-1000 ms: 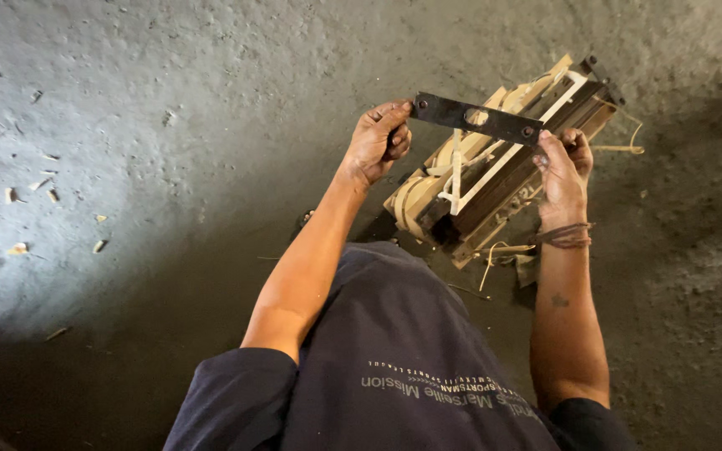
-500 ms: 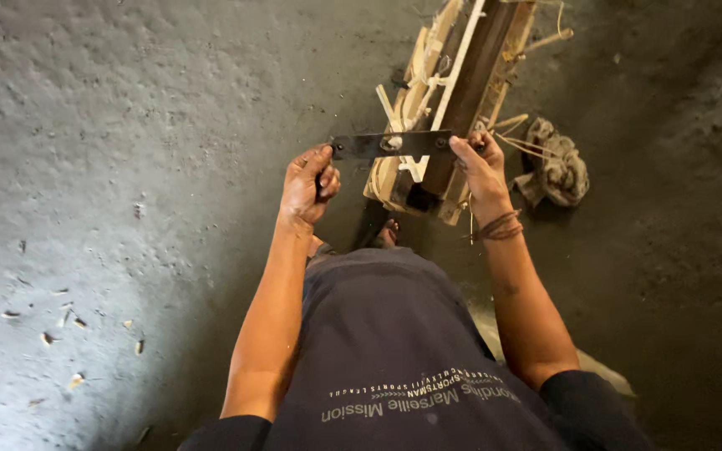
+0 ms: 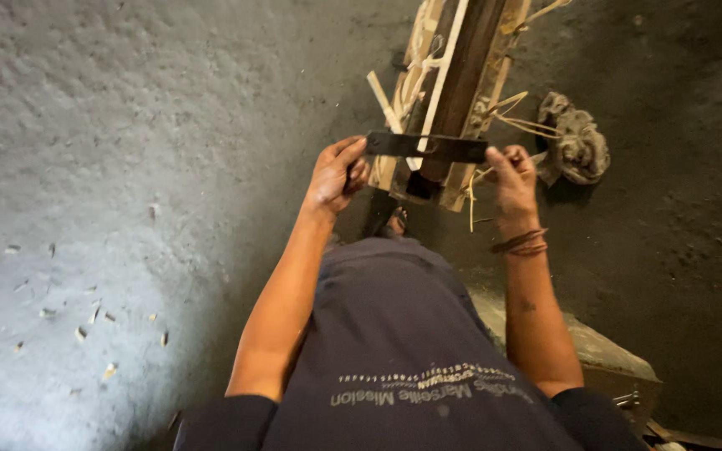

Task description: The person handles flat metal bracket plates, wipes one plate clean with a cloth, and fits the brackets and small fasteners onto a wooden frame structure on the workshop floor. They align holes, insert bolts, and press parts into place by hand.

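1. At the far left, small pale wood chips (image 3: 85, 332) lie scattered on the rough grey concrete floor (image 3: 127, 150).
2. The left arm is stretched forward from the body, with the elbow a little bent. The left hand (image 3: 336, 177) is at the left end of a flat dark metal blade (image 3: 426, 147), and its fingers (image 3: 351, 150) are curled and clamped on this end.
3. The blade lies almost horizontal between both hands, across a long bundle of pale wooden strips and one dark beam (image 3: 453, 83). The bundle goes up and away from the person.
4. The right arm is also stretched forward, nearly straight, with dark thread bands (image 3: 521, 243) around the wrist. The right hand (image 3: 511, 177) holds the right end of the blade; its fingers are closed on it, the thumb pointing up.
5. To the right of the bundle, a crumpled grey cloth (image 3: 578, 142) lies on the dark floor, close to thin pale strips (image 3: 520, 117).
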